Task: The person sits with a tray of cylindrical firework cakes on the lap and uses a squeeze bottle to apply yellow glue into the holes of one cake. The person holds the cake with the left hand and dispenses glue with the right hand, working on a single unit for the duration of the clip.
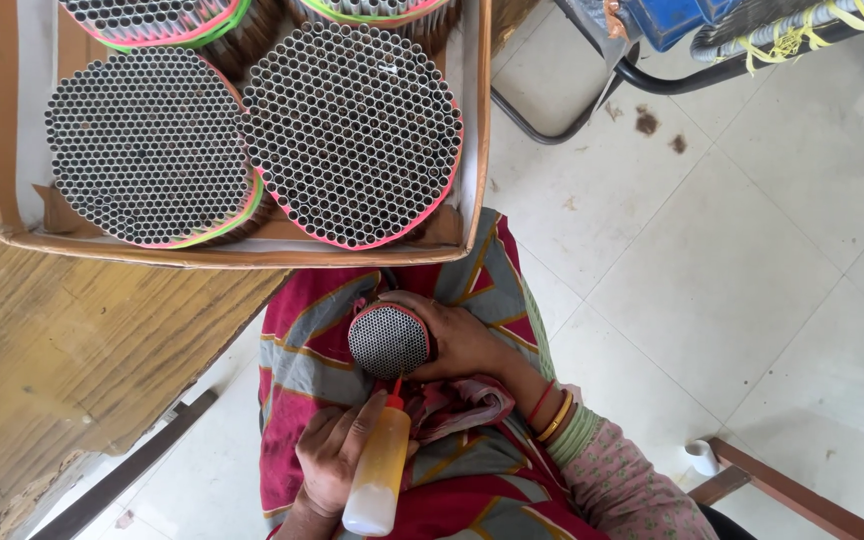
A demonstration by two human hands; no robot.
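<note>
Near the frame's centre, the right hand [467, 340] is closed around a small tube bundle [388, 340], open ends facing up. Just below it, the left hand [332, 460] is clamped on a yellow squeeze bottle [380, 470]; its red nozzle [395, 392] points up and seems to touch the bundle's lower edge.

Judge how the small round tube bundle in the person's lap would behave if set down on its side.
The small tube bundle is round, so likely rolls. Hollow tubes suggest light weight. The right hand grips it while the left hand holds the squeeze bottle.
</note>
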